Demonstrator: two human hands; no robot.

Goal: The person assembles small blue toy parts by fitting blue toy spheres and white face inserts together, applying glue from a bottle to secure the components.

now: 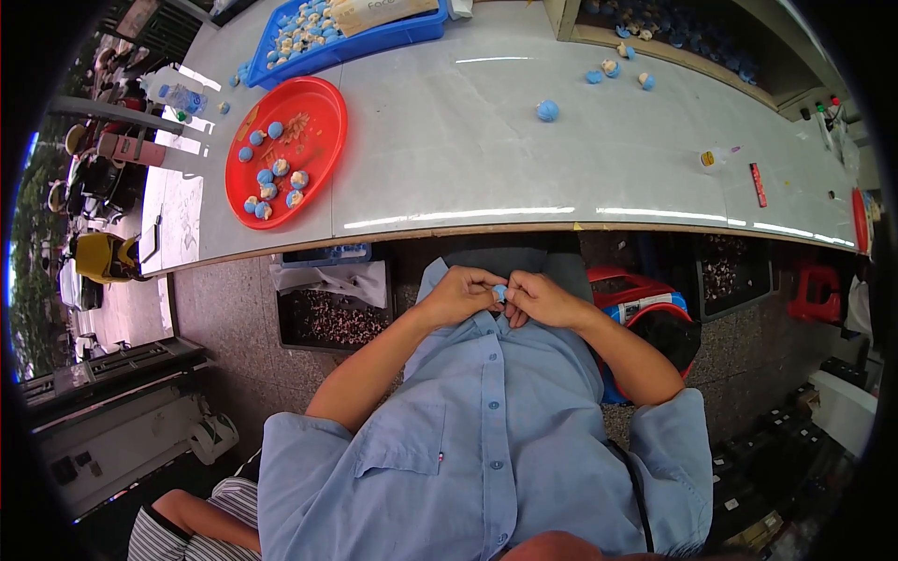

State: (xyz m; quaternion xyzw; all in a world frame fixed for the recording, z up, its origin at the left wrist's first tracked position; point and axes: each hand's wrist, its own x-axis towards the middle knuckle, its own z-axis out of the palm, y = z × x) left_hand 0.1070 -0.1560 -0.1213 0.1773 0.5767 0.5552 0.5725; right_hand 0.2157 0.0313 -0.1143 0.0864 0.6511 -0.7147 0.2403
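Close to my shirt, below the table's front edge, my left hand [460, 296] and my right hand [543, 301] meet with their fingers closed. Between the fingertips they pinch a small blue piece [499, 292], mostly covered by the fingers. It resembles the small blue-and-cream ball-shaped pieces on the table. Several of those lie on a red round plate [329, 154] at the left. A single blue ball [547, 111] sits farther back on the grey tabletop [430, 140].
A blue tray [374, 42] full of pieces stands at the back left, and an open box [655, 49] at the back right. On the right lie a small bottle [713, 160] and a red stick [758, 185]. Dark bins [337, 318] stand under the table.
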